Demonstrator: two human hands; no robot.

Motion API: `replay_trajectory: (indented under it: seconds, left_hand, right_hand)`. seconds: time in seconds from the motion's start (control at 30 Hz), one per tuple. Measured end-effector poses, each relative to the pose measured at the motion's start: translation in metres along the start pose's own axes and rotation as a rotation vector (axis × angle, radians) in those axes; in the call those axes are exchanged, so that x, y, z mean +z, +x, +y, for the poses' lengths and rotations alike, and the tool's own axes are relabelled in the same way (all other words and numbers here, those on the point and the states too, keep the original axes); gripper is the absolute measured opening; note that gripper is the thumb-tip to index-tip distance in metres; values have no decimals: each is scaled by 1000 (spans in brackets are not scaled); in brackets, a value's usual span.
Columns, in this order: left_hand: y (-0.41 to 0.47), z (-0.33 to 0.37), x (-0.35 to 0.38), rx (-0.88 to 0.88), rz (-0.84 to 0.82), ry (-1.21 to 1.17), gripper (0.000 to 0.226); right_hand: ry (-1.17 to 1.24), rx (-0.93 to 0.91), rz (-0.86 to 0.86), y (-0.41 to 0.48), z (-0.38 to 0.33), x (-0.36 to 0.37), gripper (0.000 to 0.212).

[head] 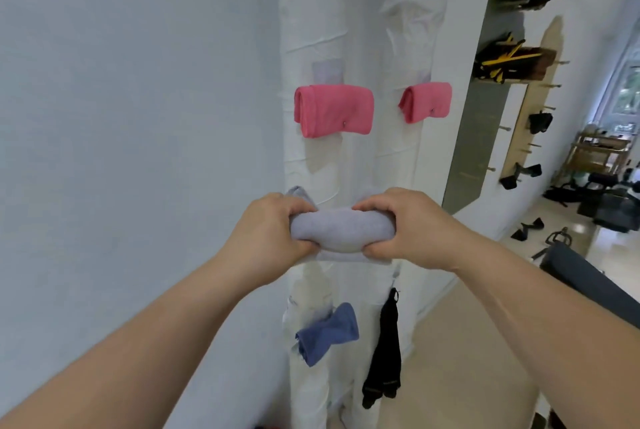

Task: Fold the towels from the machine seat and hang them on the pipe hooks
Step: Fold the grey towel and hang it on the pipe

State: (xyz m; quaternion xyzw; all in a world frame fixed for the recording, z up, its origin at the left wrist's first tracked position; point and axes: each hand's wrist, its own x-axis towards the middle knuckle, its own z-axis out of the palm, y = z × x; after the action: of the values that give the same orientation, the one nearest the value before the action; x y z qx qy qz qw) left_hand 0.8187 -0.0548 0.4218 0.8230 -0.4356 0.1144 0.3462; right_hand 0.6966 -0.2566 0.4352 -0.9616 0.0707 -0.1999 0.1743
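Hanging step, judging by the pose: pale grey folded terry towel (341,229) held up against the near white wrapped pipe (311,30), below the pink folded towel (334,110) and above the blue folded towel (327,331). Left hand (266,231) clamped round its left end, right hand (408,227) round its right end, fingers curled over the top, thumbs beneath. Hook hidden behind the bundle, so cannot tell whether caught yet. Next, probably: press the fold onto the hook, ease both grips off together, watch for sagging. Second pink towel (427,101) and black hanging strap (384,352) on the far pipe, right.
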Motion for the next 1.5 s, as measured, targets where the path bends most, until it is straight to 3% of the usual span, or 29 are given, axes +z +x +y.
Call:
replay_trajectory:
  seconds: [0.13,0.33,0.53,0.7,0.83,1.0,1.3,1.5]
  left_hand:
    - [23,-10,-29,-30,-86,-45,18]
    - [56,-4,-81,-66,-130,-402,20]
    - [105,22,-106,-66,158,-639,35]
    - [146,54,-114,152,333,-572,26]
    - [180,76,-125,248,351,-547,32]
    - [221,106,-142,296,452,-407,38]
    - [293,152,-197,377,629,-262,45]
    - [325,161,-219,338,700,-176,43]
  right_hand:
    - [10,3,11,22,-14,-21,26]
    - [449,-42,-20,54,-22,-61,19]
    - [808,-57,198,103,-36,-89,26]
    - [847,-245,381,147,-46,-124,20]
    - [929,-346,431,174,-46,-155,36]
    - [953,-442,430,207,-29,-190,15]
    - [923,-640,494,282,-41,-274,16]
    - [865,-654,549,325,-54,-297,19]
